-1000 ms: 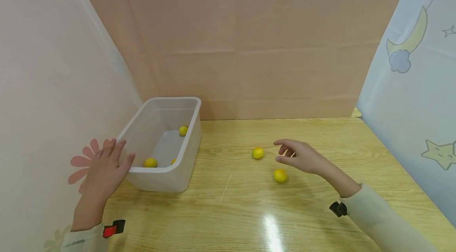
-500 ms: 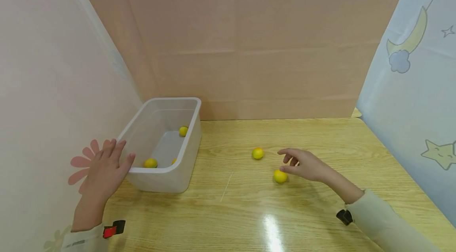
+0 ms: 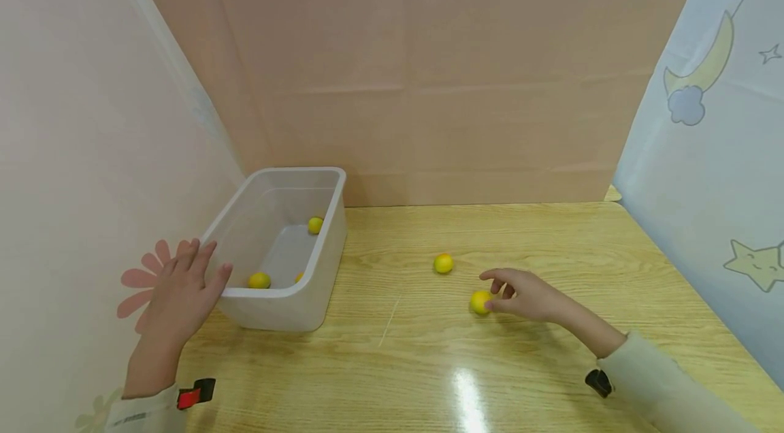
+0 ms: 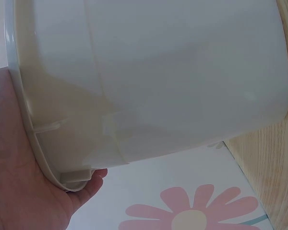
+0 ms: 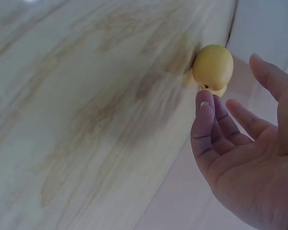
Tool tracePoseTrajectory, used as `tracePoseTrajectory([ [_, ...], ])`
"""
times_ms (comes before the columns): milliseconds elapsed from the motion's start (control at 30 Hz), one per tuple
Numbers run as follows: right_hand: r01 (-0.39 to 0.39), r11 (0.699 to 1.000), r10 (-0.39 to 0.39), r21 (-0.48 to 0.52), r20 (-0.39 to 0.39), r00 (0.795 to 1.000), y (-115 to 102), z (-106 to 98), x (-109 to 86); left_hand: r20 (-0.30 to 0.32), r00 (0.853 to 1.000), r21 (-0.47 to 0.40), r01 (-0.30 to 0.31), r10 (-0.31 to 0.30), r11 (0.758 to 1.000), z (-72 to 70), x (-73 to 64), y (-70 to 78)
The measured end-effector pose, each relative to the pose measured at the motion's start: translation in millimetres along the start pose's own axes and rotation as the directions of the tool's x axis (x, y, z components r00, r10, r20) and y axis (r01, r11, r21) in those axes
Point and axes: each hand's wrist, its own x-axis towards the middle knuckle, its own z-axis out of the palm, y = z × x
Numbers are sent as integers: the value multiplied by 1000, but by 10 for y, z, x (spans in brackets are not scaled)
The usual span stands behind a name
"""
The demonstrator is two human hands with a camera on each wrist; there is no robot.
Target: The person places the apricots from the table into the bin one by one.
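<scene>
My left hand [image 3: 180,293] lies at the near left corner of a white plastic bin [image 3: 324,276]. In the left wrist view, its palm is against the rim and its fingertips [image 4: 89,189] curl under the lip. My right hand [image 3: 529,295] hovers low over the table, beside a small round yellow fruit [image 3: 480,302]. Its thumb overlaps the fruit's right side in the head view; the right wrist view shows the fruit [image 5: 212,67] beyond the loosely bent fingers, thumb spread away. A second yellow fruit [image 3: 444,263] with an orange-red top sits farther back.
Inside the bin lie a yellow fruit [image 3: 259,280] near the front, another [image 3: 315,225] by the right wall, and a third [image 3: 299,277] partly hidden. A brown backdrop [image 3: 404,79] closes off the wooden table [image 3: 392,378]; patterned sheets flank both sides.
My right hand has come down and slightly toward me, from above and behind the nearer fruit to its right side. The left hand, bin and fruits look unmoved.
</scene>
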Motion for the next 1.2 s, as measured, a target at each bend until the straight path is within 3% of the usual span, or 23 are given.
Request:
tracePoseTrajectory([
  [500, -7, 1000, 6, 25, 39, 999, 46, 79, -8, 24, 1000, -4, 13, -13, 1000, -15, -11, 22],
  [1200, 28, 999, -26, -30, 56, 998, 81, 111, 44, 6, 1000, 6, 6, -7, 1000, 17, 1, -1],
])
